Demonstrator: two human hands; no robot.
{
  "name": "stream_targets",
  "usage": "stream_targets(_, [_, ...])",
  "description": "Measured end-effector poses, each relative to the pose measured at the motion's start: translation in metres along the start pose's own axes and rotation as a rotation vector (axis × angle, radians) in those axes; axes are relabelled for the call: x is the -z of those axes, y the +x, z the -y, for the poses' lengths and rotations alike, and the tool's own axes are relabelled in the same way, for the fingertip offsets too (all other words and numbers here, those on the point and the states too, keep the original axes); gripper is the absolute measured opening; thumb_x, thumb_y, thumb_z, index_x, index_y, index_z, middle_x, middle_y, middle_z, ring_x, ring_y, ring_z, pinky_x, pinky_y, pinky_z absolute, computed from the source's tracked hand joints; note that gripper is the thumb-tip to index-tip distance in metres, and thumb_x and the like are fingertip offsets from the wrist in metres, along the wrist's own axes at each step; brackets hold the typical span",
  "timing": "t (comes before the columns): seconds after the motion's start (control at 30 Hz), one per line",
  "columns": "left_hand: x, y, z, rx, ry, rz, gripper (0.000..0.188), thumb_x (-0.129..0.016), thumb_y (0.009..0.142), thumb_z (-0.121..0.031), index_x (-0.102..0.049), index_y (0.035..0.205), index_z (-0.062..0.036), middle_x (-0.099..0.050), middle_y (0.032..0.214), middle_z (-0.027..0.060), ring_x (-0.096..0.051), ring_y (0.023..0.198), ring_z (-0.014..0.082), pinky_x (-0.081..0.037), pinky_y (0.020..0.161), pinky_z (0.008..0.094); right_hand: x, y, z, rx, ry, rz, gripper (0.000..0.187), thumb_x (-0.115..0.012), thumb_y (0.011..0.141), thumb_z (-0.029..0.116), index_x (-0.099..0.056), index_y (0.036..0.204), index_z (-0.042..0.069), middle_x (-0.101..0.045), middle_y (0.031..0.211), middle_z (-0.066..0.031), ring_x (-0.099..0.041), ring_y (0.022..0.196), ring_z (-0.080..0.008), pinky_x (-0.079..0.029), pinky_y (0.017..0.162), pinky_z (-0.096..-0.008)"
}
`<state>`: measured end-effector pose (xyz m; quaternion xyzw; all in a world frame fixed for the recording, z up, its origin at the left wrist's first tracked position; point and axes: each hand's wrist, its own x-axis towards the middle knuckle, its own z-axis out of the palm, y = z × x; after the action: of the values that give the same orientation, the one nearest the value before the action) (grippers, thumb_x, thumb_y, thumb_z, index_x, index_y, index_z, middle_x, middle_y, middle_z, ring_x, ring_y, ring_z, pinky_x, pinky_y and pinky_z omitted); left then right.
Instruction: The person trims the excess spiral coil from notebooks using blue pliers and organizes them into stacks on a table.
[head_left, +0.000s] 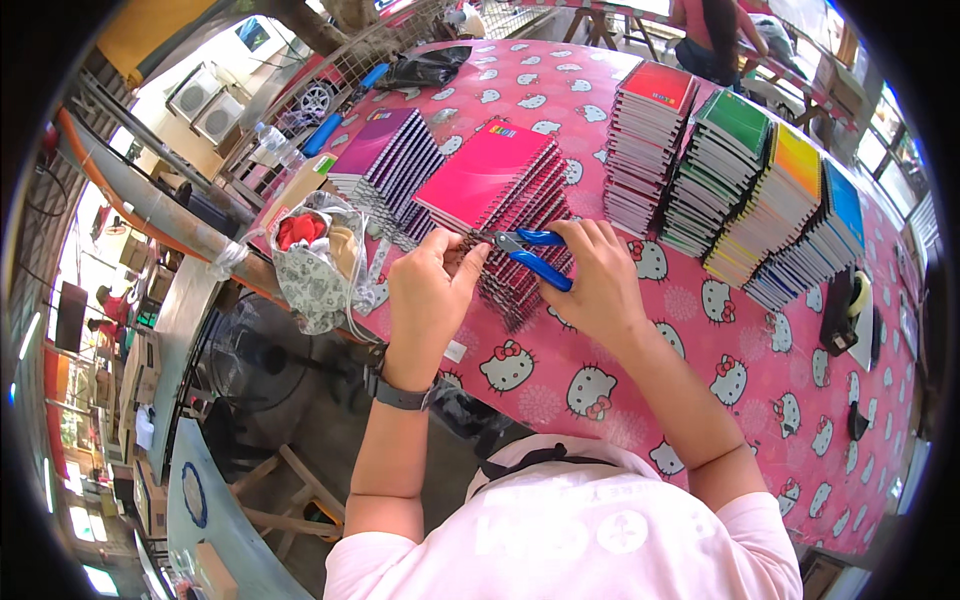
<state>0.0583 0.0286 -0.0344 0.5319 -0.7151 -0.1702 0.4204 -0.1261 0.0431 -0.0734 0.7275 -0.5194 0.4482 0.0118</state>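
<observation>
2 hands at pink notebook stack (pixel 500 200): right hand (pixel 597 280) clenched around blue-handled pliers (pixel 530 252), left hand (pixel 428 290) pinching spiral wire.

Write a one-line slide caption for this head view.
Right hand works blue-handled pliers on a pink spiral notebook stack; left hand steadies.

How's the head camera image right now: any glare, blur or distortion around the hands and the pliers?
Head view: hands and blue-handled pliers sit sharp and evenly daylit at centre, no glare on them; the left hand pinches the wire spine of the pink notebook stack, the right hand grips the pliers; fisheye bends the pink table edge and notebook stacks toward the rim; windows at upper right look overexposed; corners are black.
</observation>
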Motion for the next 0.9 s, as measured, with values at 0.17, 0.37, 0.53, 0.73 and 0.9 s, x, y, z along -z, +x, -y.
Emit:
stream_targets(0.17, [0.006, 0.001, -0.004, -0.045, 0.150, 0.058, 0.025, -0.066, 0.083, -0.020, -0.064, 0.084, 0.0041, -0.063, 0.064, 0.0089, -0.055, 0.055, 0.0107, -0.044, 0.052, 0.0263, -0.001, 0.000, -0.006, -0.114, 0.082, 0.143, 0.041, -0.071, 0.060, 0.016, -0.057, 0.096, 0.007, -0.059, 0.079, -0.0102, -0.059, 0.076, -0.0290, -0.048, 0.065, -0.0400])
stream_targets(0.37, [0.006, -0.002, 0.000, -0.019, -0.004, 0.039, 0.025, -0.065, 0.082, -0.023, -0.064, 0.080, 0.0020, -0.060, 0.059, 0.0110, -0.057, 0.051, 0.0181, -0.042, 0.050, 0.0298, -0.003, -0.002, -0.012, -0.034, 0.024, 0.003, 0.038, -0.071, 0.060, 0.015, -0.057, 0.095, 0.006, -0.060, 0.078, -0.0105, -0.060, 0.076, -0.0295, -0.049, 0.067, -0.0403])
stream_targets(0.53, [0.006, -0.002, 0.003, 0.004, -0.018, 0.062, 0.025, -0.065, 0.082, -0.023, -0.065, 0.082, 0.0022, -0.061, 0.060, 0.0104, -0.057, 0.052, 0.0141, -0.042, 0.050, 0.0278, -0.003, -0.001, -0.008, 0.026, -0.004, -0.021, 0.036, -0.071, 0.060, 0.015, -0.057, 0.093, 0.006, -0.060, 0.078, -0.0106, -0.060, 0.077, -0.0299, -0.049, 0.068, -0.0401])
stream_targets(0.73, [0.004, -0.003, 0.006, 0.001, -0.036, 0.056, 0.024, -0.065, 0.082, -0.022, -0.065, 0.082, 0.0024, -0.061, 0.060, 0.0102, -0.057, 0.052, 0.0151, -0.042, 0.051, 0.0277, 0.005, 0.000, -0.007, -0.167, 0.078, 0.221, 0.038, -0.071, 0.059, 0.014, -0.057, 0.094, 0.006, -0.061, 0.080, -0.0104, -0.060, 0.077, -0.0297, -0.048, 0.067, -0.0395])
stream_targets(0.9, [0.004, -0.006, 0.006, -0.008, -0.051, 0.047, 0.024, -0.066, 0.081, -0.020, -0.065, 0.084, 0.0036, -0.063, 0.065, 0.0123, -0.061, 0.056, 0.0169, -0.045, 0.054, 0.0289, 0.006, -0.004, -0.014, 0.103, -0.088, -0.055, 0.041, -0.073, 0.060, 0.015, -0.057, 0.096, 0.007, -0.061, 0.082, -0.0088, -0.060, 0.078, -0.0280, -0.049, 0.065, -0.0397])
